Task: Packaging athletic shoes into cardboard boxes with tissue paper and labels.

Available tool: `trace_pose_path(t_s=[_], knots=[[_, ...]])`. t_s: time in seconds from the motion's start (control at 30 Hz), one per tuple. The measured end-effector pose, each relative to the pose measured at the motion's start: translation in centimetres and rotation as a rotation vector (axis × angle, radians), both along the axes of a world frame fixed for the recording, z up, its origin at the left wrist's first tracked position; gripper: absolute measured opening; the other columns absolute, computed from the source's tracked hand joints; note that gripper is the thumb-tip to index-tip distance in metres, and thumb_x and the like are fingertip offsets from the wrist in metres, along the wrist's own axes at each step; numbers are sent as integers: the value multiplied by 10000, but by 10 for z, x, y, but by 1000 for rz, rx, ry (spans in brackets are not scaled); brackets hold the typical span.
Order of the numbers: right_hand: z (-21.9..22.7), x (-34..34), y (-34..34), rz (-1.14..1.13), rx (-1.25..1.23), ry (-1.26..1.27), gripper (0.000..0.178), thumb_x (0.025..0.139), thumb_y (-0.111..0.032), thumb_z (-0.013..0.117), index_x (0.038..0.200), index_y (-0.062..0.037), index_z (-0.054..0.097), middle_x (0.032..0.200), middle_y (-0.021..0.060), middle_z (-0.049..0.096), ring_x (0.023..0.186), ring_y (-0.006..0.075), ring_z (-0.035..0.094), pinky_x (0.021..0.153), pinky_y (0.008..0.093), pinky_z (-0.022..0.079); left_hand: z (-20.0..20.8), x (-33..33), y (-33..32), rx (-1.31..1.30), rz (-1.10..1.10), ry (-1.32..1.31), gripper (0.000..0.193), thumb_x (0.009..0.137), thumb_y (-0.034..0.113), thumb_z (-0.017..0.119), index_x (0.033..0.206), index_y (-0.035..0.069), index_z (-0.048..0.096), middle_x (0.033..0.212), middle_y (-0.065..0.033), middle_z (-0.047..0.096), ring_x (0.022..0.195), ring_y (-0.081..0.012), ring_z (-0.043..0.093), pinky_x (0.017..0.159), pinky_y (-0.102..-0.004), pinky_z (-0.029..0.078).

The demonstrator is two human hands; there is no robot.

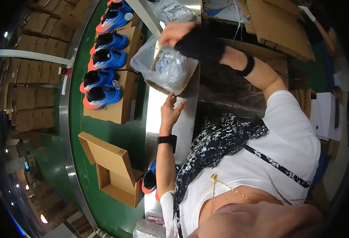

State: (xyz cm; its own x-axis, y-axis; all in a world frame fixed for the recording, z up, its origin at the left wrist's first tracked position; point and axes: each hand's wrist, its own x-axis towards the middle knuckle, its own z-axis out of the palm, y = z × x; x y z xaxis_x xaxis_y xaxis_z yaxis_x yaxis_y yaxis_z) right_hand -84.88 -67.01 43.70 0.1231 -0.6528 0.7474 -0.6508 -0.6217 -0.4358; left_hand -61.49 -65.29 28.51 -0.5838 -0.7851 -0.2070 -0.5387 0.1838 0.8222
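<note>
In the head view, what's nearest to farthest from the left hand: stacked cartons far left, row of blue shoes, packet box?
From the left hand:
1. Packet box, just ahead.
2. Blue shoe row, leftward.
3. Stacked cartons, far left.

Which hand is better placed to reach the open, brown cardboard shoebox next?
Probably the left hand: it is nearer the shoebox, while the right hand is farther off, beside the clear, crumpled plastic bag.

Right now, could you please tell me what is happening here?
A person's blurred right hand is near the far edge of a carton of pale packets in a plastic bag; that hand's grip is unclear. The left hand, open, is at the near edge. Blue-and-orange sneakers stand on shoeboxes on a green surface; an open shoebox sits nearby.
</note>
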Motion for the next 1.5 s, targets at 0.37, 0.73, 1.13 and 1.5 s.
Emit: trace_pose_path(t_s=[0.37,0.73,1.13,1.5], knots=[[-152,12,-68,163,500,792,142,696,-96,513,781,-41,613,744,132,606,682,277,598,556,334,464,-6,-32,-1,-273,-21,54,355,741,133,608,1039,-46,533,876,-196,609,825,-271,608,714,-302,474],[-258,8,-117,248,656,109,195,742,-174,478,824,-49,602,848,148,595,840,275,568,749,330,438,-1,-53,-25,-211,-35,9,245,733,115,592,937,-22,597,850,-190,608,811,-277,605,715,-302,473],[-288,4,-142,112,482,-1,235,688,-248,559,821,-66,624,817,145,606,821,271,583,739,332,442,-7,-63,-22,-304,23,52,175,736,157,619,759,-17,614,681,-181,600,640,-311,600,592,-346,466],[-67,-28,-103,-63,535,-216,333,553,-249,694,809,-47,628,860,129,602,788,213,571,748,260,420,-8,-80,-53,-130,-21,84,259,734,185,627,895,-16,601,715,-154,620,672,-235,612,620,-299,460]])
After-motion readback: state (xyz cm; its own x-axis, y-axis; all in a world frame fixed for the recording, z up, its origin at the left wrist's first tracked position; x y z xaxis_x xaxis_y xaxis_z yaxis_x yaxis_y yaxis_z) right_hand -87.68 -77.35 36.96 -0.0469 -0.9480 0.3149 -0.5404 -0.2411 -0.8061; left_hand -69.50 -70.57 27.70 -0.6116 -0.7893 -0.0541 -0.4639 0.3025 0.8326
